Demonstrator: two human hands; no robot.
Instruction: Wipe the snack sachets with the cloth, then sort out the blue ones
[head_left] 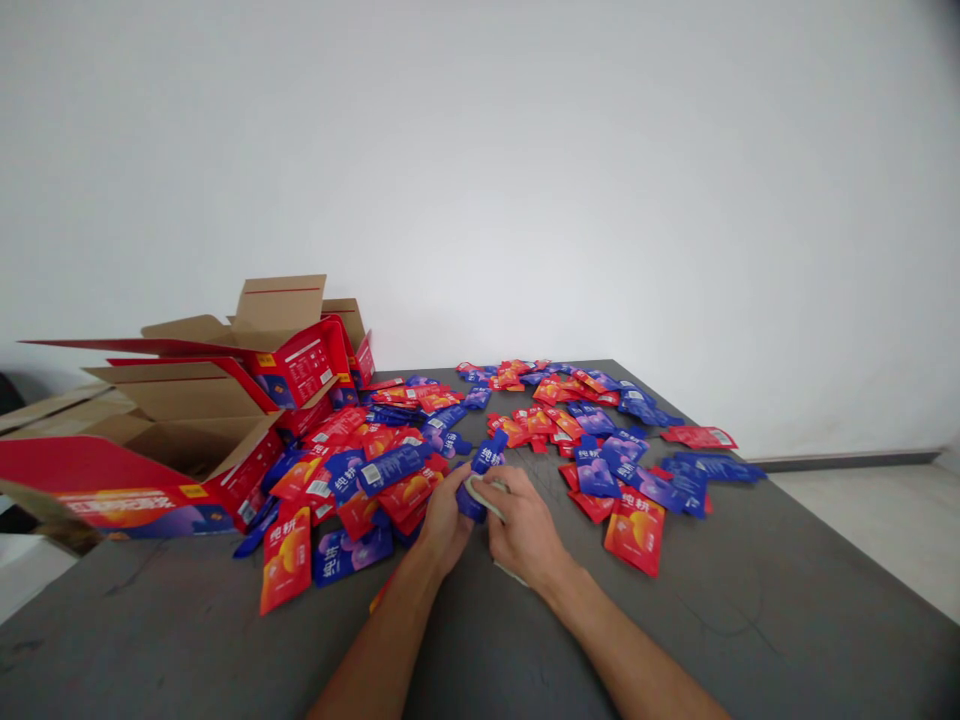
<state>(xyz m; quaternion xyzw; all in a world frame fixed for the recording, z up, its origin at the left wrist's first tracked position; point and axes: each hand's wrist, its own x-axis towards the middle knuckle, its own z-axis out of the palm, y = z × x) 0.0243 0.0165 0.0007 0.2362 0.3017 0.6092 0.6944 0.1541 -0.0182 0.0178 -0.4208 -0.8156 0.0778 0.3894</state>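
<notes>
Slanting along its long axis from seven o'clock up to one, a flat, blue, printed plastic pouch (489, 452) sits clamped in the left hand (448, 522) above the dark grey tabletop (720, 610); the right hand (529, 525), at its four o'clock, grips a pale, folded cloth (489, 497) against it.

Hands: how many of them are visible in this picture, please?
2. The left hand holds a blue packet above the table; the right hand, beside it, holds a pale cloth. No other hand shows.
</notes>
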